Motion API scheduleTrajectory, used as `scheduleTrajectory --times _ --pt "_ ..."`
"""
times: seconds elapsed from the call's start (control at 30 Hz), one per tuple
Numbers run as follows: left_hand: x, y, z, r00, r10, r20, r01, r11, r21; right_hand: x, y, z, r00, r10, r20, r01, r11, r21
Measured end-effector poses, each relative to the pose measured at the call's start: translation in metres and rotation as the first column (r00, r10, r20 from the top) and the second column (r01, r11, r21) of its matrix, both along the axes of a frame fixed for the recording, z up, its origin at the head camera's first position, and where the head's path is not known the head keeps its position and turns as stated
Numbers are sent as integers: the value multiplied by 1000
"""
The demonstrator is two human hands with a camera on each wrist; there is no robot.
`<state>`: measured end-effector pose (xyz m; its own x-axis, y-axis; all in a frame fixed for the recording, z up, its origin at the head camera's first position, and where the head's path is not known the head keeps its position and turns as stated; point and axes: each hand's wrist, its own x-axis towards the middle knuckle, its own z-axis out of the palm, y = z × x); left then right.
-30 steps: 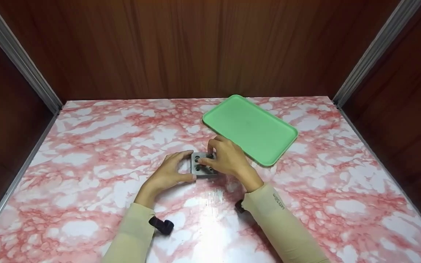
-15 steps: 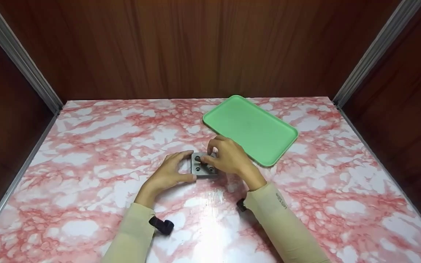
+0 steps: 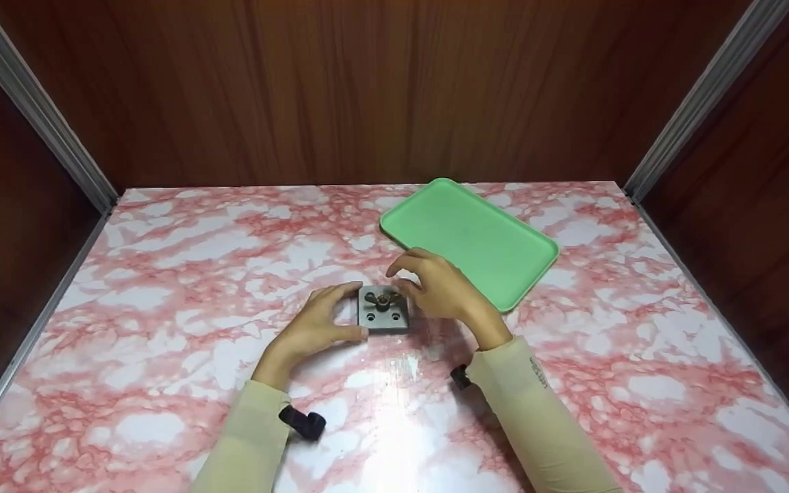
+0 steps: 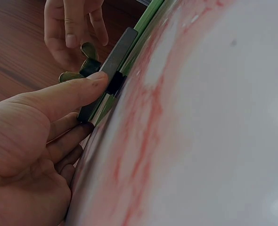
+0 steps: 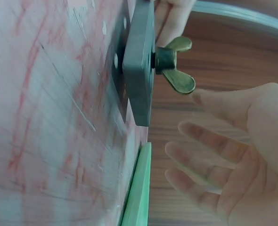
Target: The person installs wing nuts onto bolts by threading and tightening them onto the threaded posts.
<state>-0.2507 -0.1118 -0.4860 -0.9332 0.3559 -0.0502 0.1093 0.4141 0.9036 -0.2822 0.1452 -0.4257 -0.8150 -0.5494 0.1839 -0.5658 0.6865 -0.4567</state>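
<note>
A square grey metal plate with corner holes lies on the table in the head view. At its centre a brass-coloured wing nut sits on a dark threaded stem, its two wings spread. My left hand grips the plate's left side, thumb at the near edge and index finger at the far edge. My right hand hovers at the plate's right, fingers loosely bent and holding nothing. In the right wrist view its thumb tip is beside one wing; whether they touch I cannot tell. A dark piece shows under the plate.
A green tray lies behind and right of the plate, close to the right hand. The table has a red and white marbled top. Dark wooden panels enclose it at the back and sides.
My right hand has come off the wing nut and drawn back slightly right, its fingers spreading, so the wing nut now shows. My left hand and the plate have stayed put.
</note>
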Motion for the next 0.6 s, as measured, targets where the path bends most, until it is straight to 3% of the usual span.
scheduleTrajectory --times 0.27,0.6 --pt "-1 -1 -1 1000 -7 0 7 1000 11 -1 1 0 996 84 -12 -84 996 4" --pt "-1 -1 0 1000 -13 -9 12 1000 -26 -2 0 -4 977 211 -36 -212 977 -24"
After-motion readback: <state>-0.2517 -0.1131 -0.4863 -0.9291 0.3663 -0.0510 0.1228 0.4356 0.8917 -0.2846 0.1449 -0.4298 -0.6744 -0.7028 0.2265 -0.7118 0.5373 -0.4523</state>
